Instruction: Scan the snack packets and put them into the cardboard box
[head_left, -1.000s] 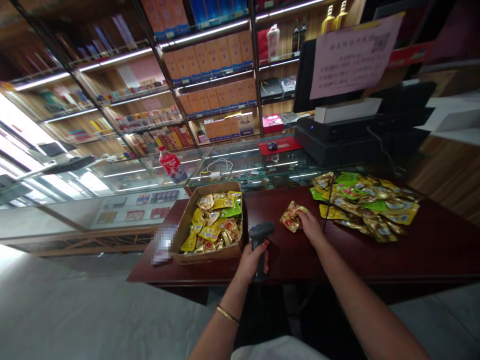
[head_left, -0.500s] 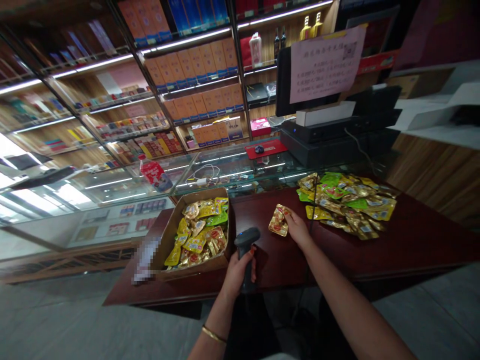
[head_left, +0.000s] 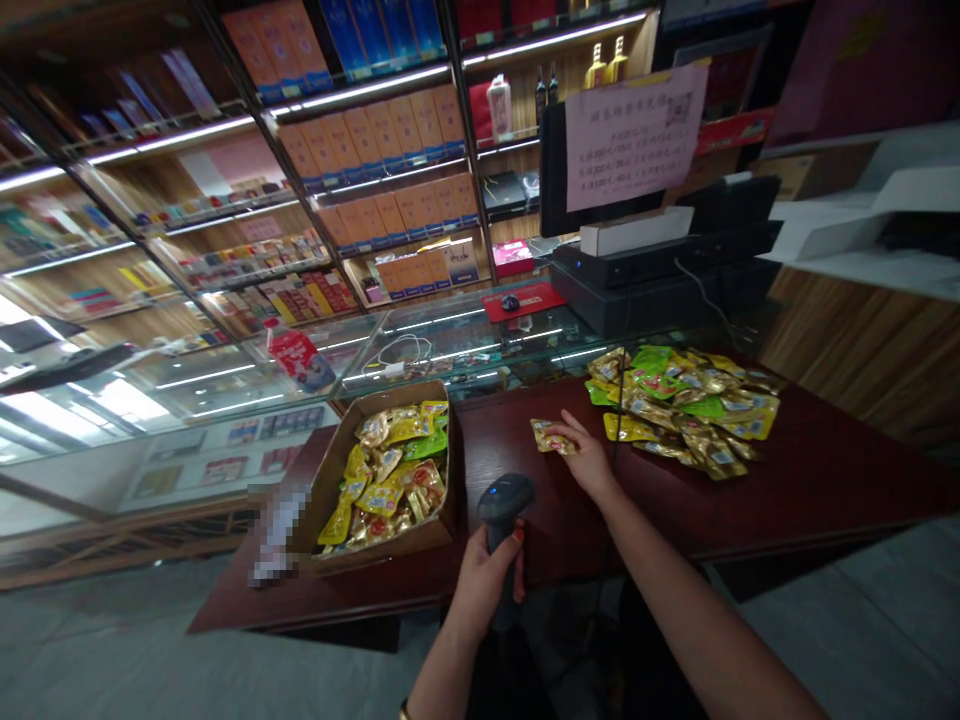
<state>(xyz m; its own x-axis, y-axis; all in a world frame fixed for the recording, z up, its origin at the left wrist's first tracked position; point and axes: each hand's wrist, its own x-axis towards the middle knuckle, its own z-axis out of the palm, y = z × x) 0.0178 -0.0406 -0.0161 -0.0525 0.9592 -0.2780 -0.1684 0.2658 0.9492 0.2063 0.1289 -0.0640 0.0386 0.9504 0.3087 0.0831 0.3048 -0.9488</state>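
Note:
My left hand [head_left: 487,575] is wrapped round the handle of a dark barcode scanner [head_left: 507,497], held over the near edge of the table. In my right hand [head_left: 587,460] is a small gold snack packet [head_left: 551,437], gripped at its right side above the tabletop, with some fingers raised off it. Left of the scanner stands an open cardboard box [head_left: 448,500] with gold, yellow and green packets [head_left: 386,480] inside. A loose pile of similar packets [head_left: 690,405] lies right of my right hand.
The dark red wooden table [head_left: 517,430] meets a glass display counter [head_left: 300,400]. Behind are a monitor [head_left: 553,170] with a paper sign, a black cash drawer [head_left: 607,295], a mouse [head_left: 510,302] on a red mat and a red-labelled bottle [head_left: 300,358]. A cable hangs near my right wrist.
The packet in my right hand has tilted flatter, and some fingers have lifted from it. My left hand and the scanner have shifted slightly right and nearer me. The view has turned a little.

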